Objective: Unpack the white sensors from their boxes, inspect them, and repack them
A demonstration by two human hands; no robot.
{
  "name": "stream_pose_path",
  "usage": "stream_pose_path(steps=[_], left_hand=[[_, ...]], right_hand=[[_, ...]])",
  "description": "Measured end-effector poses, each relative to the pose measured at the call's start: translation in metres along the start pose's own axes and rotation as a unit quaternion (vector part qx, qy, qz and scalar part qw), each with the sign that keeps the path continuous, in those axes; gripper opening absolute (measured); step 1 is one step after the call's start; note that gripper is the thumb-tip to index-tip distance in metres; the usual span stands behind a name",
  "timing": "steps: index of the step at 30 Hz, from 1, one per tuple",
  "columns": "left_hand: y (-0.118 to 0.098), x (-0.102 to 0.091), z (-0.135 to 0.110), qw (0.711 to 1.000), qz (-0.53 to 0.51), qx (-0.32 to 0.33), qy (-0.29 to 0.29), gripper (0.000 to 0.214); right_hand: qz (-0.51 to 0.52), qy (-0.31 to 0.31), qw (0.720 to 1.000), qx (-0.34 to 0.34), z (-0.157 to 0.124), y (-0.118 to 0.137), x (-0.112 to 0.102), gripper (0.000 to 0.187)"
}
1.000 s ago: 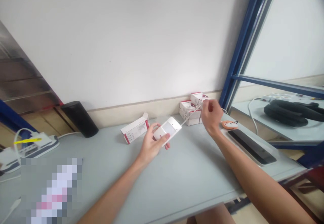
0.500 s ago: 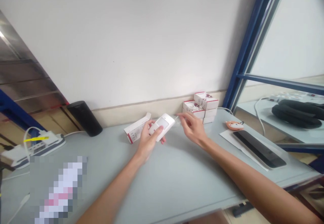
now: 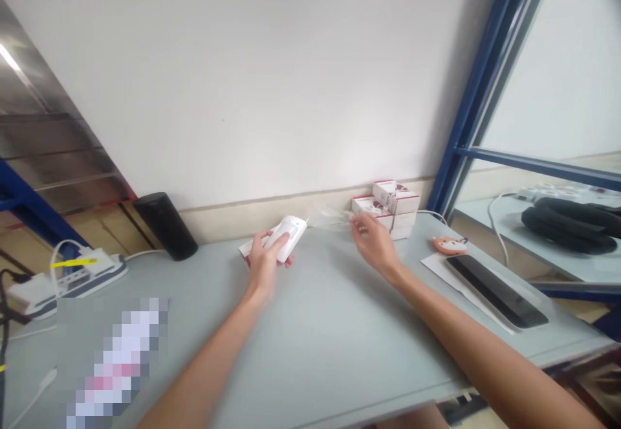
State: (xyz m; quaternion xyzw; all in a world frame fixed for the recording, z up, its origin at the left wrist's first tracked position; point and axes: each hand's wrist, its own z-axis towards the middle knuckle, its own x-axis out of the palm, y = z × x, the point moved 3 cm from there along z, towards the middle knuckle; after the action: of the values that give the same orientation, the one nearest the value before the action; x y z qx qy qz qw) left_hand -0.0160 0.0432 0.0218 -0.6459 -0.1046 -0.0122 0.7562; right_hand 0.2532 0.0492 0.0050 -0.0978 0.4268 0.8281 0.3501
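Head view: L hand (image 3: 264, 266) has its fingers wrapped round a white plastic housing (image 3: 287, 235), held just above an opened white-and-red carton (image 3: 248, 251). R hand (image 3: 376, 244) is part open, fingers near a thin translucent strip (image 3: 332, 217); blur prevents confirming a hold.

Risks: a sharp pull between hands could tear the strip or jerk it free; a loose L-hand grip could drop the housing onto the carton.

Surface: pale grey table (image 3: 315, 345) w/ stacked cartons (image 3: 394, 204), black cylinder (image 3: 165, 235), power strip (image 3: 65, 280), black tablet (image 3: 495, 296).

Room: white wall (image 3: 242, 73), blue steel frame (image 3: 485, 92).
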Motion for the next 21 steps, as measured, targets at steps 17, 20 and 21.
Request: stream_pose_path(steps=[17,20,21], left_hand=[[-0.012,0.003,-0.005,0.997,-0.031,-0.026,0.069,0.054],[-0.013,0.008,-0.01,0.991,0.003,-0.03,0.129,0.051],[-0.013,0.009,-0.012,0.988,0.01,-0.036,0.151,0.049]], right_hand=[[0.041,-0.063,0.994,-0.08,0.013,-0.009,-0.019,0.017],[0.033,-0.059,0.994,-0.088,0.012,-0.007,-0.019,0.02],[0.032,-0.058,0.994,-0.09,0.012,-0.007,-0.019,0.021]])
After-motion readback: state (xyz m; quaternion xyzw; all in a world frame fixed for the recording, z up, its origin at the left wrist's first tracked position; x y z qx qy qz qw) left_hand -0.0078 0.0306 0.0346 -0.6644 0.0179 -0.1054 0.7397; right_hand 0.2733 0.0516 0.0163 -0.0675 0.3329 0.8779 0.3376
